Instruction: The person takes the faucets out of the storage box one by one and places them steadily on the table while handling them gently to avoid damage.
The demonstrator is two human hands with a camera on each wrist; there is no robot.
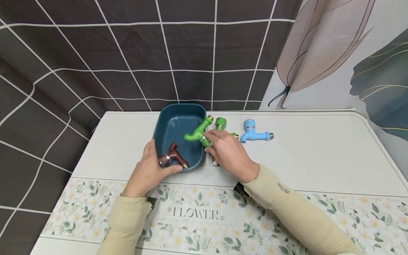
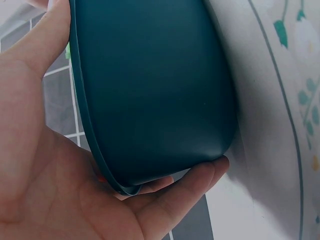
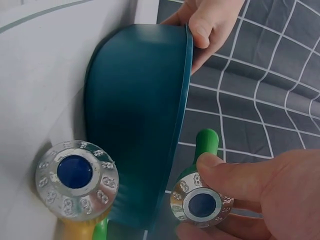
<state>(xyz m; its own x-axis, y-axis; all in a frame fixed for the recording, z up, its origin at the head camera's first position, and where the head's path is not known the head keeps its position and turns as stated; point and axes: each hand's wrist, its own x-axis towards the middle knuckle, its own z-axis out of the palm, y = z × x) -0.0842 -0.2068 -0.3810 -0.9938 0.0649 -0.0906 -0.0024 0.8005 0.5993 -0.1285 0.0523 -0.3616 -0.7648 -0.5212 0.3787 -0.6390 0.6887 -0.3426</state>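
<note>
My right hand (image 1: 231, 152) pinches a green faucet (image 1: 198, 131) by its round handle, above the right rim of a dark blue basin (image 1: 181, 109). The right wrist view shows the handle's silver end with a blue centre. My left hand (image 1: 148, 171) grips the basin at its near left corner, thumb over the front rim; the left wrist view shows fingers against the outer wall (image 2: 155, 100). Inside the basin lies a brown faucet (image 1: 173, 154). Just beyond my right hand is a second green faucet (image 1: 220, 123), partly hidden.
A light blue faucet (image 1: 251, 134) lies to the right on the white table covering (image 1: 312, 152). Beside the basin, mostly covered by my right hand, stands a yellow faucet (image 3: 77, 180) with a silver handle end. A dark gridded cloth (image 1: 134, 53) hangs behind.
</note>
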